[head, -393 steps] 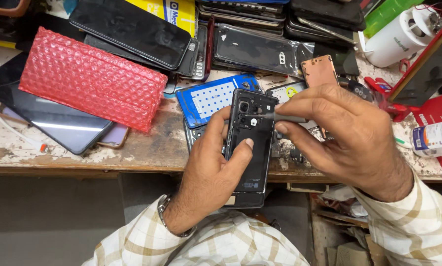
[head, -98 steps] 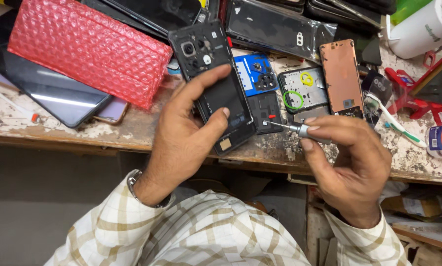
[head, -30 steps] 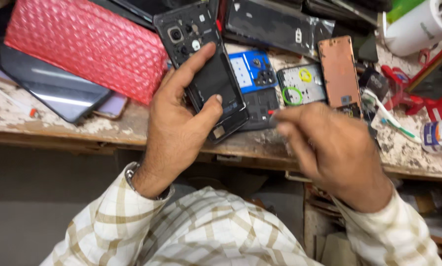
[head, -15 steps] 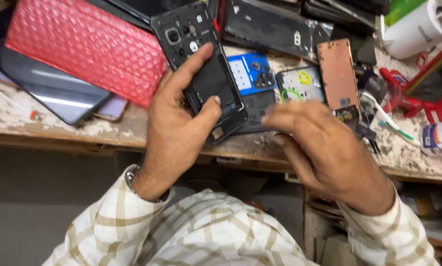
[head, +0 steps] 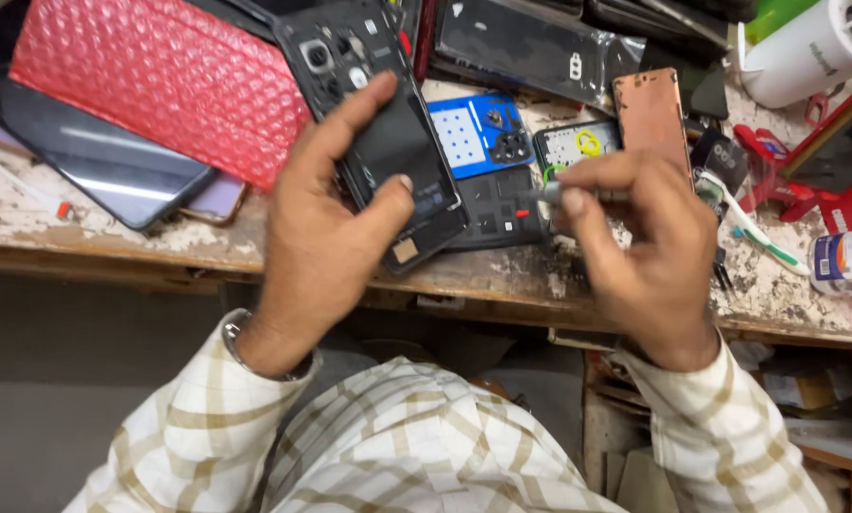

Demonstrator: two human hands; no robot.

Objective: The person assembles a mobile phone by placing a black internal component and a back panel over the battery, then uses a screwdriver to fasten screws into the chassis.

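Note:
My left hand (head: 326,228) grips a black opened phone (head: 373,123) with its back cover off and the camera end pointing away from me. It holds the phone tilted over the worn wooden workbench (head: 141,242). My right hand (head: 640,252) is closed around a small metal screwdriver (head: 551,193), whose grey end sticks out to the left between thumb and fingers. The tool's tip is hidden. The right hand hovers just right of the phone, over a black phone frame (head: 507,209) that lies on the bench.
A red bubble-wrap pouch (head: 150,85) and a dark tablet (head: 103,166) lie at the left. A blue parts mat (head: 469,138), a copper-coloured phone back (head: 649,114), a white cup (head: 806,47), a toothbrush (head: 744,223) and stacked phones crowd the back and right.
My right hand has lifted off the bench and turned, so the screwdriver's end shows again. The left hand keeps holding the phone in nearly the same place.

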